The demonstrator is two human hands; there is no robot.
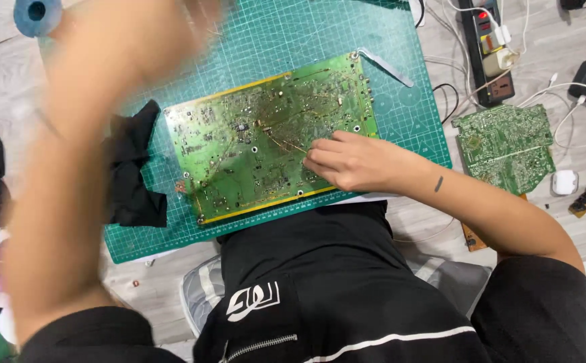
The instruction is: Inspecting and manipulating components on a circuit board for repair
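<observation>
A large green circuit board is being kept flat on a teal cutting mat, which is lying on a pale wood-grain surface. The board's lower right part is being pressed by the right hand; its fingers are being held curled and drawn together against the board, with nothing seen gripped between them. The left hand is being held raised near the top of the view and is blurred, so whether its fingers are open or closed cannot be told. A crumpled black cloth is lying on the mat, just beside the board's left edge. A metal strip is resting on the mat by the board's upper right corner. Off the mat to the right, a smaller green circuit board is lying near a black power strip with white cables around it. A blue roll is showing at the upper left corner.
</observation>
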